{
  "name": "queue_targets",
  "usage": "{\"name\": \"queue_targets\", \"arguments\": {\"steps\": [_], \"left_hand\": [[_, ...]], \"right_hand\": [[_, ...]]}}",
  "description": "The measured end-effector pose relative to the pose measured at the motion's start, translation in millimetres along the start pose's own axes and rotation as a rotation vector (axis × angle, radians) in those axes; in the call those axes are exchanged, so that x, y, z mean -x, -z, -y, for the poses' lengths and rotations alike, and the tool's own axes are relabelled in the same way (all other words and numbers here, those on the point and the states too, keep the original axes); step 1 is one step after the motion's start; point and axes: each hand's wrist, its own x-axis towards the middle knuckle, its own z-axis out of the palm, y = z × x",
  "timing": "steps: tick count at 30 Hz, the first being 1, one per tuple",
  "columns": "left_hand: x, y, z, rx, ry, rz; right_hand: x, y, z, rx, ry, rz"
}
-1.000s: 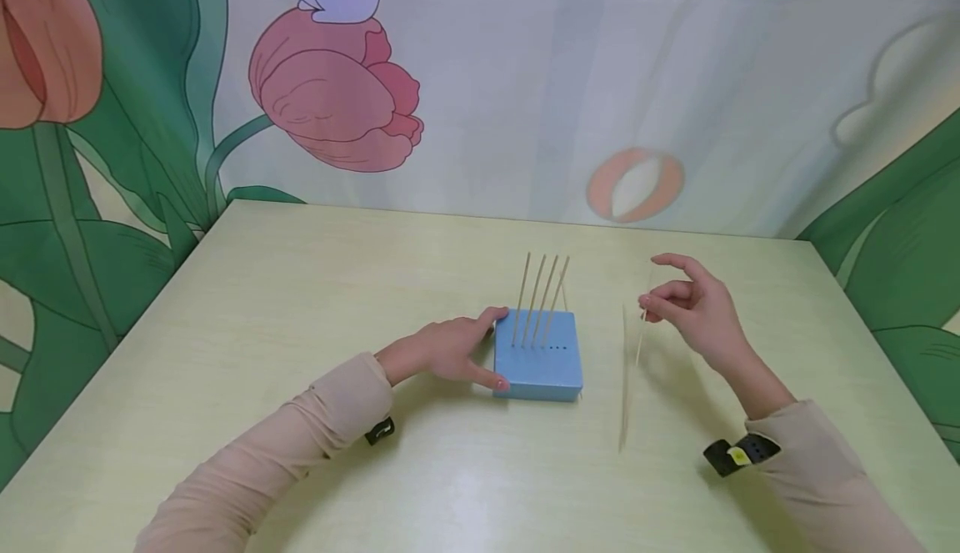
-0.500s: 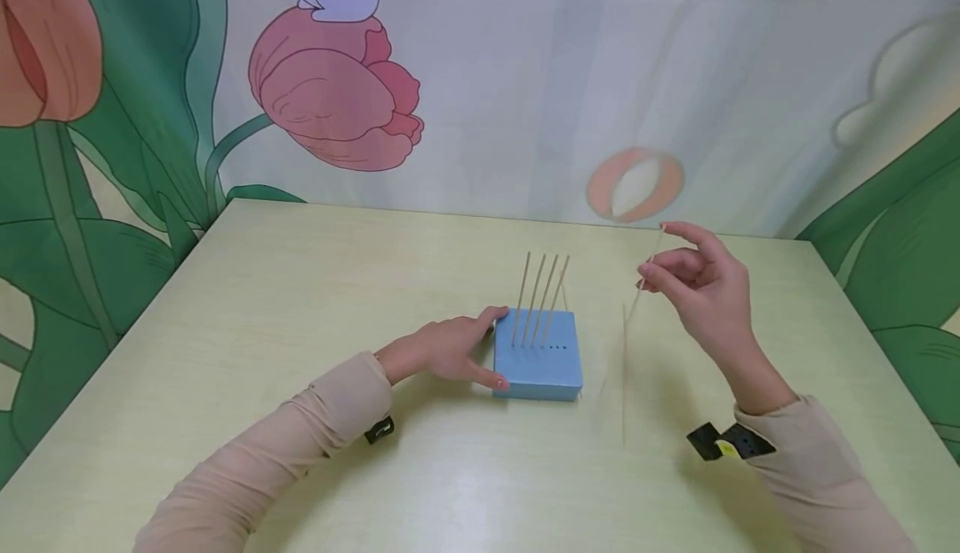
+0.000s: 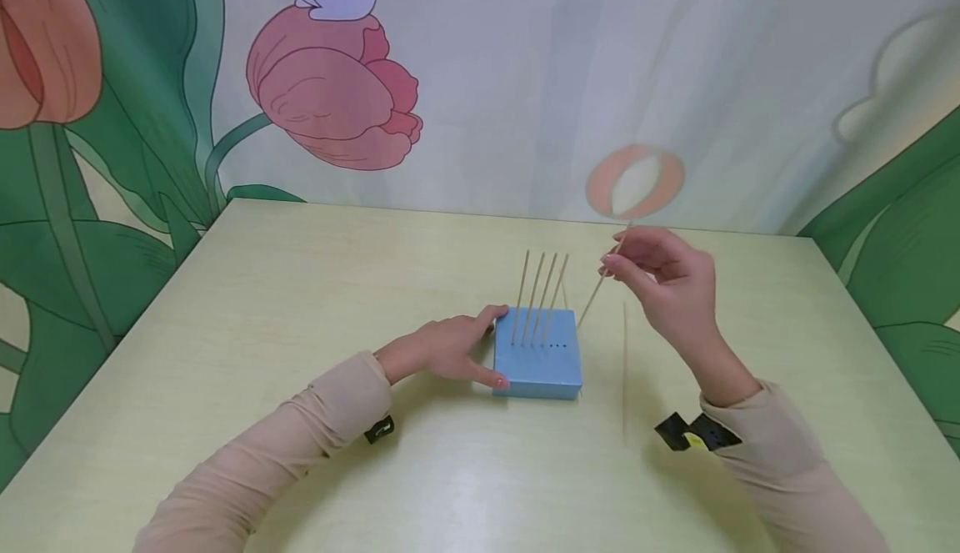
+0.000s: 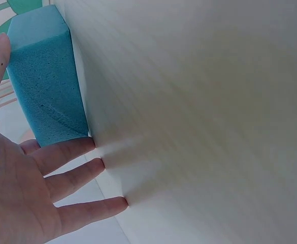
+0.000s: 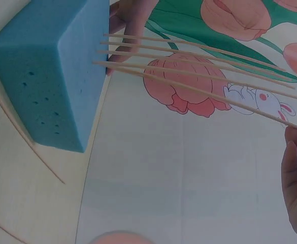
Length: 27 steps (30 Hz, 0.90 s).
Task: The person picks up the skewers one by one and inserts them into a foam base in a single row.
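Observation:
My left hand [image 3: 450, 349] grips the left side of a blue foam block [image 3: 534, 369], its thumb at the near corner and index finger at the far one. In the left wrist view the other fingers are spread, tips at the tabletop. Several thin wooden sticks [image 3: 521, 294] stand in a row in the block's top, leaning slightly. Bare small holes [image 3: 558, 345] continue that row to the right. Thumb and fingertips of my right hand [image 3: 671, 286] pinch another wooden stick [image 3: 596, 290], tilted, its lower end close to the block's right edge.
A loose stick [image 3: 625, 374] lies on the pale table [image 3: 360, 269] right of the block. Another thin stick [image 5: 36, 152] runs along the block's side in the right wrist view. Small holes also dot the block's side. A patterned curtain [image 3: 480, 86] hangs behind the table.
My right hand has lifted the stick off the table area at the right, then carried it left toward the block, tilting it. My left hand and the block stay in place.

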Motion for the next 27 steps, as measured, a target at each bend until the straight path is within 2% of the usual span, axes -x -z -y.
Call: {"name": "queue_targets", "arguments": {"steps": [11, 21, 27], "left_hand": [[2.3, 0.8, -1.1, 0.004, -0.001, -0.001], [1.5, 0.6, -1.7, -0.004, 0.006, -0.009], [1.4, 0.4, -1.7, 0.000, 0.016, -0.005]], "right_hand": [[-2.0, -17.6, -6.0, 0.010, 0.047, 0.035], [-0.5, -19.0, -9.8, 0.081, 0.081, 0.080], [2.7, -21.4, -11.4, 0.103, 0.074, 0.085]]}}
